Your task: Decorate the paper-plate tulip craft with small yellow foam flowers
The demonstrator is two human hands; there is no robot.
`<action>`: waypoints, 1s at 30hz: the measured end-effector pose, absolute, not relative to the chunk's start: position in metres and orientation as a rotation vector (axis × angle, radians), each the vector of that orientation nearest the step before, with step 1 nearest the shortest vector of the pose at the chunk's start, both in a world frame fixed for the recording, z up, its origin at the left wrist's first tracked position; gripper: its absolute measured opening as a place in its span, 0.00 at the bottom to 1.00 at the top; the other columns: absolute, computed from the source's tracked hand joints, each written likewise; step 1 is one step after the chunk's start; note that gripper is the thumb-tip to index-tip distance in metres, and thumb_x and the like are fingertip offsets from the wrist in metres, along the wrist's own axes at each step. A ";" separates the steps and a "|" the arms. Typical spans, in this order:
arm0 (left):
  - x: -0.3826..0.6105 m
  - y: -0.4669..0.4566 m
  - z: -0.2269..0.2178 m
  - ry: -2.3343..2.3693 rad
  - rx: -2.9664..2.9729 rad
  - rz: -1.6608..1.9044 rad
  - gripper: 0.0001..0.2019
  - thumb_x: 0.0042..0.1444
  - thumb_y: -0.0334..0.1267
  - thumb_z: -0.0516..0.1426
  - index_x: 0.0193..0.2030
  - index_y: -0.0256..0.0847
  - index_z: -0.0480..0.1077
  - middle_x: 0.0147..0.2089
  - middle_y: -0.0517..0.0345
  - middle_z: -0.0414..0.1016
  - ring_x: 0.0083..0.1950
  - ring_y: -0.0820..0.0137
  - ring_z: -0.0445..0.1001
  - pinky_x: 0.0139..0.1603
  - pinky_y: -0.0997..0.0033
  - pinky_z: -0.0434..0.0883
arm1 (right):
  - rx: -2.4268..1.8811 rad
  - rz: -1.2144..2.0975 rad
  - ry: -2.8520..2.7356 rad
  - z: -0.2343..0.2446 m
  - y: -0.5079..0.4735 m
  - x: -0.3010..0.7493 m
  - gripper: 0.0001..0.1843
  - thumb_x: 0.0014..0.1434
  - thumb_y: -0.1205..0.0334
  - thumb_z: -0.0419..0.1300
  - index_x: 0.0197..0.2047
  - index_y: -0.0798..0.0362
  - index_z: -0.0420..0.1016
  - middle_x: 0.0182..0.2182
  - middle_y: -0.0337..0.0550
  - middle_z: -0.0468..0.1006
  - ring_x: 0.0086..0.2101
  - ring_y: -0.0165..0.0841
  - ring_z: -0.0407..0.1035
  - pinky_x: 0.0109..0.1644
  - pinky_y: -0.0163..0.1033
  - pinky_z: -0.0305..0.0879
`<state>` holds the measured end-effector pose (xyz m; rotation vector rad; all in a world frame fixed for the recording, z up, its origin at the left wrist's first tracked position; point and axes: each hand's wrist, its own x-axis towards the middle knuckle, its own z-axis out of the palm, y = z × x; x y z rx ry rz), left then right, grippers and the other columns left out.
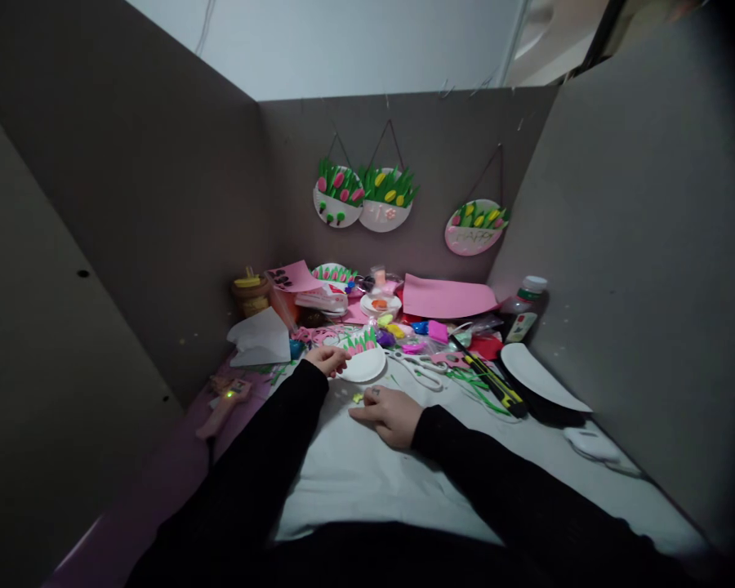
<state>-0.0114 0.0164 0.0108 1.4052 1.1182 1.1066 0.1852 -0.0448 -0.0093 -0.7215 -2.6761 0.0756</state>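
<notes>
My left hand (329, 359) is at the left edge of a white paper plate (365, 369) decorated with green paper leaves and pink tulips. Its fingers are curled together as in a pinch; what they hold, if anything, is too small to make out. My right hand (390, 416) rests low over the white cloth in front of the plate, thumb stretched out to the left and apart from the bent fingers. Just beside its fingertips lies a small yellow piece (358, 398), possibly flower-shaped. Nothing shows in the right hand's grip.
White-handled scissors (425, 371) and a yellow-black cutter (496, 388) lie right of the plate. Pink sheets (447, 296), colourful clay packs (436, 331) and a bottle (523, 310) crowd the back. A pink glue gun (225, 407) with a lit light sits left. Decorated plates (387, 216) hang behind.
</notes>
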 end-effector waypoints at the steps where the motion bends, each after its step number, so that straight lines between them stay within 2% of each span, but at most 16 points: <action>1: -0.011 0.017 0.010 1.114 1.398 1.107 0.17 0.43 0.49 0.58 0.28 0.34 0.71 0.18 0.62 0.66 0.18 0.81 0.63 0.17 0.82 0.57 | -0.734 0.071 -2.671 -0.009 -0.045 0.186 0.21 0.49 0.72 0.53 0.46 0.47 0.73 0.31 0.42 0.67 0.33 0.33 0.61 0.34 0.35 0.57; 5: -0.011 0.018 0.010 1.121 1.390 1.108 0.16 0.41 0.47 0.60 0.27 0.34 0.71 0.18 0.61 0.67 0.18 0.81 0.63 0.17 0.82 0.59 | -0.664 0.134 -2.672 -0.008 -0.043 0.189 0.20 0.48 0.72 0.53 0.42 0.47 0.75 0.30 0.42 0.66 0.32 0.32 0.60 0.36 0.35 0.57; 10: -0.012 0.017 0.011 1.139 1.400 1.110 0.15 0.38 0.46 0.62 0.26 0.34 0.71 0.18 0.63 0.67 0.18 0.81 0.64 0.17 0.82 0.59 | -0.715 0.115 -2.714 -0.007 -0.042 0.188 0.25 0.46 0.73 0.54 0.48 0.46 0.72 0.32 0.42 0.66 0.33 0.32 0.60 0.34 0.34 0.56; 15: -0.013 0.016 0.013 1.118 1.402 1.103 0.16 0.35 0.46 0.63 0.25 0.35 0.70 0.17 0.64 0.67 0.18 0.80 0.65 0.17 0.82 0.60 | -0.637 0.163 -2.704 -0.006 -0.039 0.192 0.21 0.45 0.74 0.53 0.41 0.47 0.76 0.30 0.41 0.66 0.31 0.31 0.61 0.34 0.34 0.56; 19: -0.013 0.017 0.012 1.101 1.395 1.090 0.16 0.34 0.46 0.64 0.27 0.35 0.71 0.18 0.63 0.68 0.20 0.79 0.67 0.18 0.81 0.61 | -0.631 0.159 -2.729 -0.007 -0.039 0.191 0.26 0.46 0.74 0.53 0.48 0.45 0.72 0.31 0.41 0.66 0.31 0.31 0.60 0.32 0.33 0.55; 23: -0.014 0.016 0.011 1.074 1.361 1.091 0.19 0.36 0.47 0.63 0.32 0.35 0.73 0.25 0.57 0.73 0.24 0.76 0.71 0.21 0.80 0.62 | -0.641 0.122 -2.683 -0.008 -0.038 0.193 0.21 0.47 0.72 0.53 0.43 0.47 0.75 0.30 0.42 0.67 0.31 0.31 0.61 0.33 0.34 0.56; 25: -0.015 0.015 0.011 1.054 1.331 1.086 0.21 0.35 0.48 0.64 0.35 0.36 0.74 0.30 0.54 0.76 0.26 0.75 0.72 0.23 0.79 0.64 | -0.587 0.148 -2.683 -0.008 -0.039 0.193 0.21 0.46 0.74 0.53 0.41 0.47 0.76 0.29 0.41 0.66 0.30 0.31 0.61 0.33 0.34 0.56; 28: -0.016 0.014 0.010 1.017 1.302 1.072 0.23 0.32 0.48 0.65 0.36 0.36 0.74 0.33 0.52 0.76 0.29 0.74 0.74 0.25 0.79 0.65 | -0.557 0.140 -2.728 -0.006 -0.041 0.190 0.26 0.46 0.75 0.53 0.46 0.44 0.74 0.31 0.41 0.67 0.30 0.30 0.61 0.32 0.34 0.56; 30: -0.016 0.015 0.010 0.986 1.303 1.080 0.23 0.30 0.46 0.66 0.35 0.35 0.74 0.32 0.53 0.76 0.29 0.74 0.73 0.26 0.78 0.65 | -0.598 0.086 -2.745 -0.005 -0.042 0.188 0.24 0.48 0.73 0.54 0.47 0.44 0.73 0.31 0.41 0.67 0.31 0.31 0.61 0.32 0.34 0.55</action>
